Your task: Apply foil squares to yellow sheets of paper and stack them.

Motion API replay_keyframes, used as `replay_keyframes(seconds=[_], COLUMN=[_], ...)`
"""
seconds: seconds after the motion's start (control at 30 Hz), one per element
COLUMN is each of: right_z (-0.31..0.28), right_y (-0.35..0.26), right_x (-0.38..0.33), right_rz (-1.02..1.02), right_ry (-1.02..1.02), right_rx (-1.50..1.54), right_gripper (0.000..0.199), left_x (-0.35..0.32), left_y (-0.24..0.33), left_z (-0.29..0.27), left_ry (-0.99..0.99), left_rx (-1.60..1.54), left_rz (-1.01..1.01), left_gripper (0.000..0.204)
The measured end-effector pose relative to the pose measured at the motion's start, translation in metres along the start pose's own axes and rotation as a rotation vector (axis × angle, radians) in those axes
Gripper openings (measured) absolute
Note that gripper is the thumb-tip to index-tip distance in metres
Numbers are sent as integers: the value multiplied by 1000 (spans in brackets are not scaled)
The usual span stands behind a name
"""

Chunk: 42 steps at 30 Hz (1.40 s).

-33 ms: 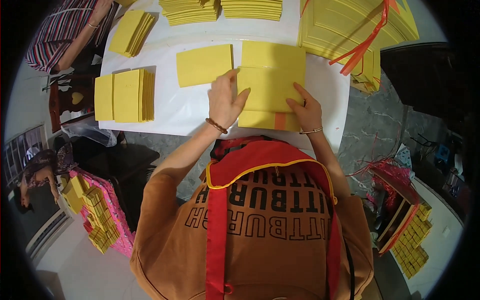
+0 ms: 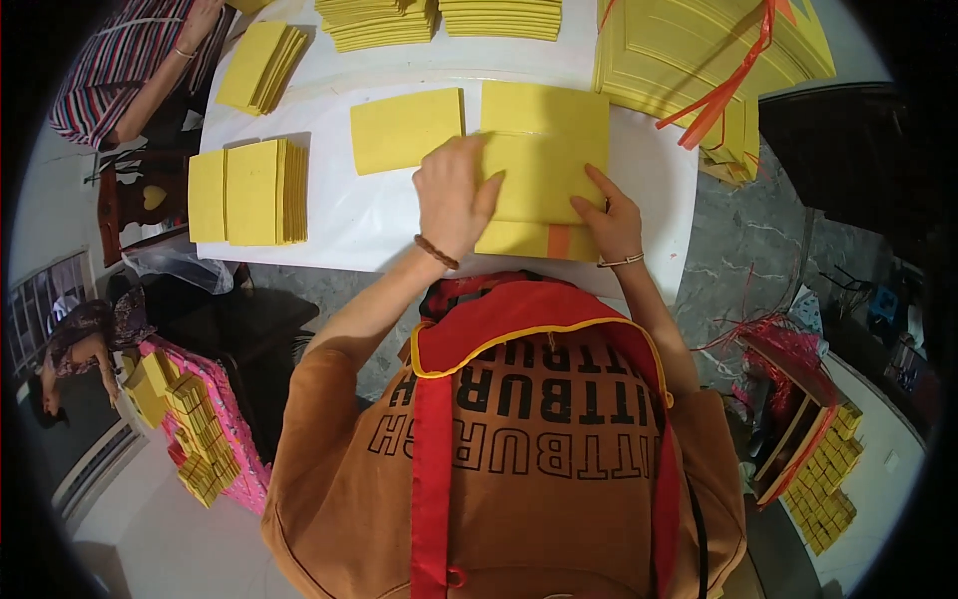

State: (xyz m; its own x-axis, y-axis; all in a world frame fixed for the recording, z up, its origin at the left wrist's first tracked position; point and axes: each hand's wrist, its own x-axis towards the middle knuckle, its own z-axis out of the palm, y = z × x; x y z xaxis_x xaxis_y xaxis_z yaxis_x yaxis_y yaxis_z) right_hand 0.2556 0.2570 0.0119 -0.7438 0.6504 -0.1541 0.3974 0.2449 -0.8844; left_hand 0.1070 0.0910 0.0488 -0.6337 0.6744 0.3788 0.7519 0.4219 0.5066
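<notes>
A yellow paper sheet (image 2: 539, 175), folded over at its near part, lies flat on the white-covered table in front of me. Its near strip carries an orange band (image 2: 559, 241). My left hand (image 2: 454, 198) is at the sheet's left edge, fingers curled and thumb resting on the paper. On the right edge, my right hand (image 2: 611, 222) grips with thumb and forefinger on top; its other fingers are partly hidden. Left of the sheet, close to my left fingertips, lies a folded yellow piece (image 2: 407, 130).
Stacks of folded yellow pieces stand at the table's left (image 2: 264, 192), far left (image 2: 261, 65) and far edge (image 2: 499, 18). A large yellow sheet pile (image 2: 689, 50) with red ribbon (image 2: 720, 105) sits far right. Another person's arm (image 2: 160, 90) reaches in at far left.
My left hand has shifted slightly, its fingers curling more against the sheet's left edge. My right hand and the sheet look almost the same.
</notes>
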Motion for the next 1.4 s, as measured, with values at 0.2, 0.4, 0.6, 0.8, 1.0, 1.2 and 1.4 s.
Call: replay_keyframes(seconds=[0.2, 0.4, 0.6, 0.8, 1.0, 1.2, 1.4], right_z=[3, 2, 13, 9, -22, -17, -7], right_y=[2, -16, 15, 8, -3, -4, 23], right_x=[-1, -30, -55, -54, -35, -39, -45], right_rz=[-30, -324, -523, -456, -53, -97, -213], right_ry=[-5, 88, -106, -178, -79, 165, 87], right_rx=[-30, -582, -801, -684, 322, 387, -19], right_gripper=[48, 55, 74, 71, 47, 41, 31], left_x=[-6, -10, -11, -8, -11, 10, 7], left_y=[19, 13, 11, 5, 12, -16, -125], left_z=[43, 52, 51, 35, 35, -2, -17], left_ry=[-328, -343, -358, -375, -310, -49, 40], left_rx=[94, 169, 150, 36, 350, 81, 512], left_rz=[237, 262, 271, 438, 655, 577, 395], left_gripper=[61, 62, 59, 56, 58, 51, 62])
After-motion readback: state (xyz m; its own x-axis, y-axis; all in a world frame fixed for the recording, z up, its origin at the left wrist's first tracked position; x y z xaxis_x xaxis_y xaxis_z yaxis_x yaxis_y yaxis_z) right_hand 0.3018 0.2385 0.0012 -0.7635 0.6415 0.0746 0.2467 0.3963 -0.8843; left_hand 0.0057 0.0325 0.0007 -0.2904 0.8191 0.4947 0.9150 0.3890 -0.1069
